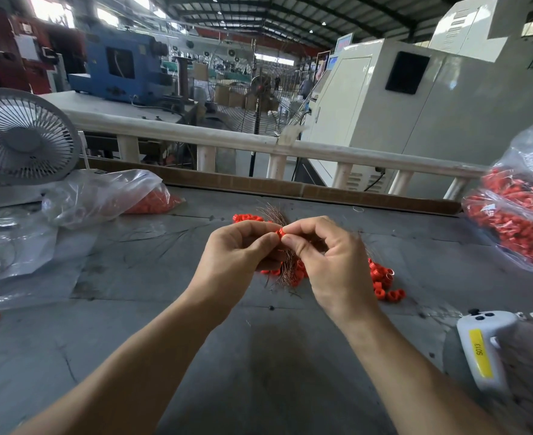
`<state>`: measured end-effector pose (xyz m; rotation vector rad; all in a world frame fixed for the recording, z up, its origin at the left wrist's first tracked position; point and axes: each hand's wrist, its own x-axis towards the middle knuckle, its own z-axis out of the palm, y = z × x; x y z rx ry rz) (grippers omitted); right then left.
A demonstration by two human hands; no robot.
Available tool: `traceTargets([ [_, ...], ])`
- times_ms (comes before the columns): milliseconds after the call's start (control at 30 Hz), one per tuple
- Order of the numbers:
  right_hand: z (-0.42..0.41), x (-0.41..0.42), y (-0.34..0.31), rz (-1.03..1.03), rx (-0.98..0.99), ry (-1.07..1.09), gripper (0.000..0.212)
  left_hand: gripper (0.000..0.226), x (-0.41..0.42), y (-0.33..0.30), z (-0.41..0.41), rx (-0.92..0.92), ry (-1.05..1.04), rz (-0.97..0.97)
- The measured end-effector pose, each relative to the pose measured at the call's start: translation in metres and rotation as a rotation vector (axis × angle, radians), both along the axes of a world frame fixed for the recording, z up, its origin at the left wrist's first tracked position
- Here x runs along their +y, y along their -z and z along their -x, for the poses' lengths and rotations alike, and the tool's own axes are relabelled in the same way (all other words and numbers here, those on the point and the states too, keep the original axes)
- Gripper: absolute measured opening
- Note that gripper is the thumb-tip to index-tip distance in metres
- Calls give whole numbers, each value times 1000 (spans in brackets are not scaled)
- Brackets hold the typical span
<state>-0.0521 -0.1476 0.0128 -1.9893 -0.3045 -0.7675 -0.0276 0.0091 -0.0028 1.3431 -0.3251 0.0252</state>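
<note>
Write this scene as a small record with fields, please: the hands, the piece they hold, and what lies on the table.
left hand: pinches the red ring
right hand: pinches the same ring from the other side
copper wires: bundle under the hands; whether it is held, cannot tell
loose rings: red, on the table
left bag: clear, red parts inside
right bag: clear, red parts inside
fan: far left

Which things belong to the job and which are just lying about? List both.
In the job: ring, pinched by left hand and right hand; copper wires; loose rings; probably left bag and right bag of red parts.
Lying about: fan; white controller.
</note>
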Motion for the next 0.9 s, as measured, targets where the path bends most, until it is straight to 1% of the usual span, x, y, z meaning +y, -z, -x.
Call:
traceTargets([
  [233, 1, 0, -2, 58, -18, 13, 6, 14, 0, 0, 0, -31, -6, -13],
  [367, 1, 3, -2, 100, -40, 44, 7, 13, -1, 1, 0, -55, -50, -36],
  [500, 1, 6, -2, 108, -62, 67, 10, 13, -2, 3, 0, -101, -78, -73],
  [600, 2, 7, -2, 118, -45, 63, 11, 13, -2, 3, 0, -97, -88, -71],
  [667, 3, 7, -2, 141, -41, 54, 13, 13, -2, 3, 0, -59, -85, -43],
  [767, 3, 6, 0, 246, -90, 65, 19, 14, -3, 0, 1, 53, -49, 50],
  [900, 3, 11, 3, 428, -153, 202, 15, 19, -6, -2, 4, 217, 26, 185],
])
